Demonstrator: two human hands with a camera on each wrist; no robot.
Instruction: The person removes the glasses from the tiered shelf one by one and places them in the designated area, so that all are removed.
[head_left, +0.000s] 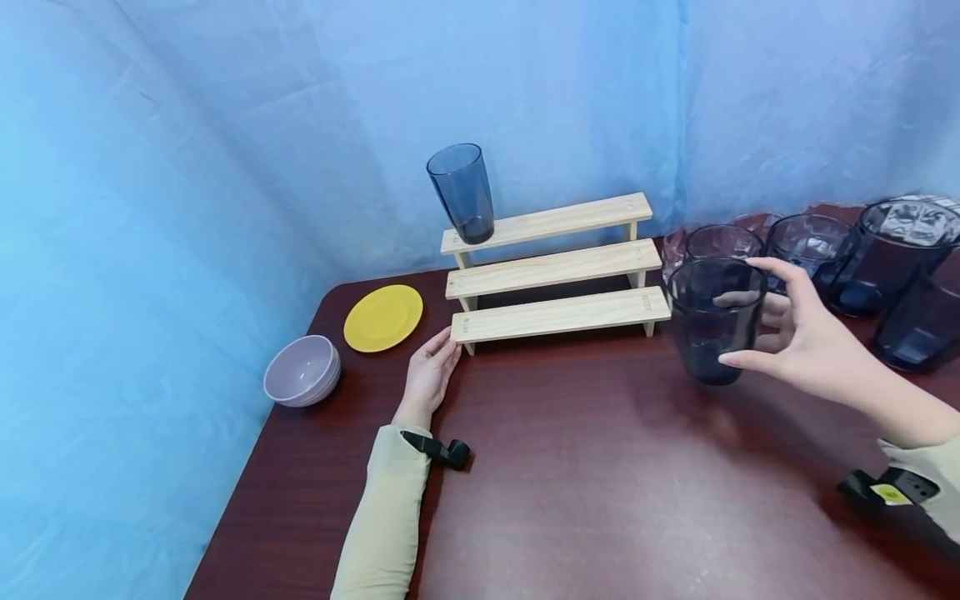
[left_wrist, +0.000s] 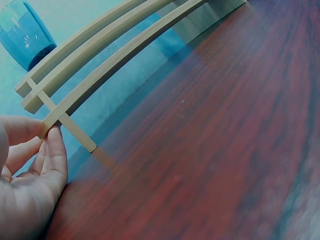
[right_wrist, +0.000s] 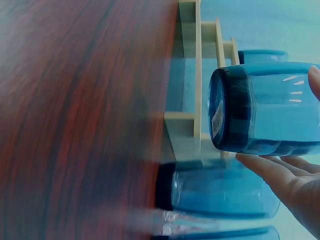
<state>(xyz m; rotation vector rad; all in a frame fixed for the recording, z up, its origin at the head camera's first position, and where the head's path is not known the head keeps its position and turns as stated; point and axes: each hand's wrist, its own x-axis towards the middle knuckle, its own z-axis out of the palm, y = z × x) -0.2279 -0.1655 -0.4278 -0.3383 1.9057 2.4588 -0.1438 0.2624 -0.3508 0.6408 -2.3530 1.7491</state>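
My right hand (head_left: 795,329) grips a dark tinted glass tumbler (head_left: 712,333) between thumb and fingers. It is upright and off the table, just right of the lowest step of a three-step wooden rack (head_left: 562,317). The tumbler's base (right_wrist: 217,115) shows in the right wrist view, with a small label on it. With thumb and fingertips, my left hand (head_left: 427,379) pinches the left end of that lowest step; the left wrist view shows this hold on the rack (left_wrist: 85,95) closely. Another tinted tumbler (head_left: 463,196) stands on the left end of the top step.
Several tinted and clear glasses (head_left: 911,233) stand close together at the back right, behind my right hand. Left of the rack lie a yellow plate (head_left: 383,318) and a pale purple bowl (head_left: 300,372) near the table's left edge. A blue curtain (head_left: 555,100) hangs behind.
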